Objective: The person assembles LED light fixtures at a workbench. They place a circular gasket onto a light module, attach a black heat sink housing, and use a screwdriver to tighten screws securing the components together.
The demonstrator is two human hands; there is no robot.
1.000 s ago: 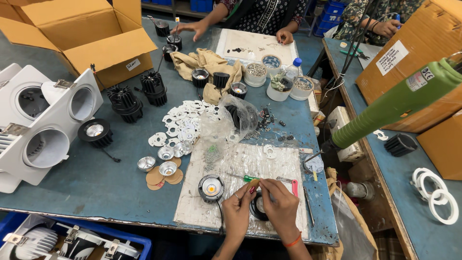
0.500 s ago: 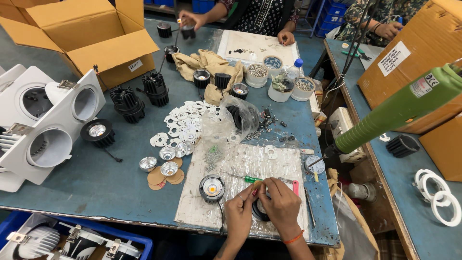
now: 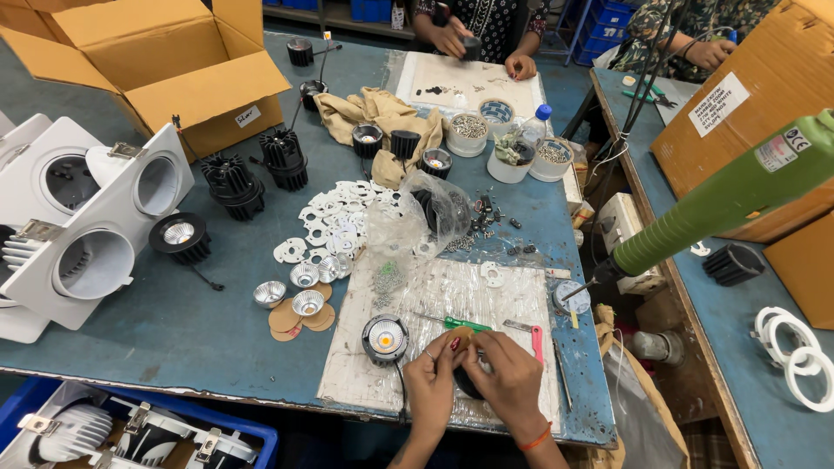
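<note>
Both hands work close together at the near edge of a blue table [image 3: 217, 321]: the left hand [image 3: 432, 373] and the right hand [image 3: 508, 378] close around a small black round part [image 3: 466, 382] over a worn plastic sheet [image 3: 452, 304]. Just left of them lies a black spotlight [image 3: 385, 337], lens up; a green-handled screwdriver [image 3: 460, 324] lies just beyond the fingers. Silver reflector cups [image 3: 304, 287] and white ring pieces [image 3: 334, 221] sit farther left

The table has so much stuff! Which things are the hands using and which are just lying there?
In use:
left hand
right hand
black round lamp part held between them

Lying about:
black lamp with reflector
green screwdriver
white rings
cardboard box
</note>
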